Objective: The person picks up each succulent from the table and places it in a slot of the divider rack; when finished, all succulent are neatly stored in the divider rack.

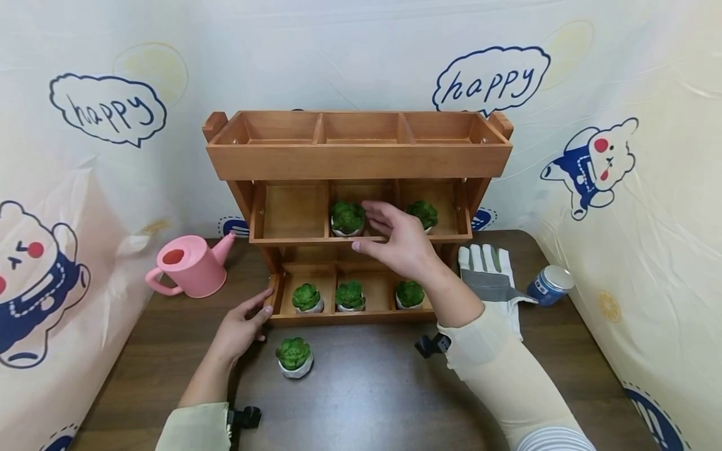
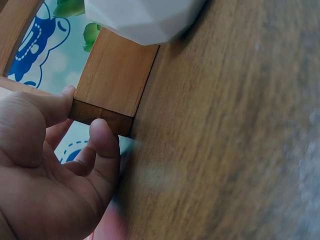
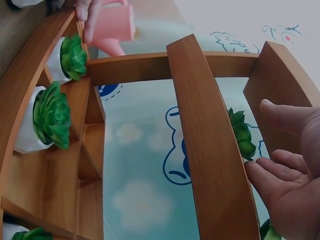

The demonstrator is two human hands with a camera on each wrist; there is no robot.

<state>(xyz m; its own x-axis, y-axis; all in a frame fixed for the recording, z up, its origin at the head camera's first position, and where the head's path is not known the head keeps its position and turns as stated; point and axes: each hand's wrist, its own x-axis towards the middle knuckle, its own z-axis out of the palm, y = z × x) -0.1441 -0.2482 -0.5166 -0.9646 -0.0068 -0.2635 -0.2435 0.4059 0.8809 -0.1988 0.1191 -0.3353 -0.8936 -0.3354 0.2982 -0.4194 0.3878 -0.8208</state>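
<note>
A three-tier wooden plant shelf (image 1: 361,164) with divided compartments stands on the table. At the left end of its bottom tier, my left hand (image 1: 241,327) grips the wooden edge between thumb and fingers, as the left wrist view shows closely. My right hand (image 1: 403,243) is at the middle tier, fingers extended and thumb apart, beside a potted succulent (image 1: 347,217) in the centre compartment. Whether the fingertips touch that plant is unclear. Another succulent (image 1: 423,214) sits in the right compartment, partly behind the hand. One more small succulent (image 1: 294,357) in a white pot stands on the table.
Three succulents, one of them in the middle compartment (image 1: 350,295), occupy the bottom tier. A pink watering can (image 1: 194,266) stands left of the shelf. Work gloves (image 1: 489,279) and a blue can (image 1: 550,285) lie to the right. A patterned cloth (image 1: 361,56) hangs behind.
</note>
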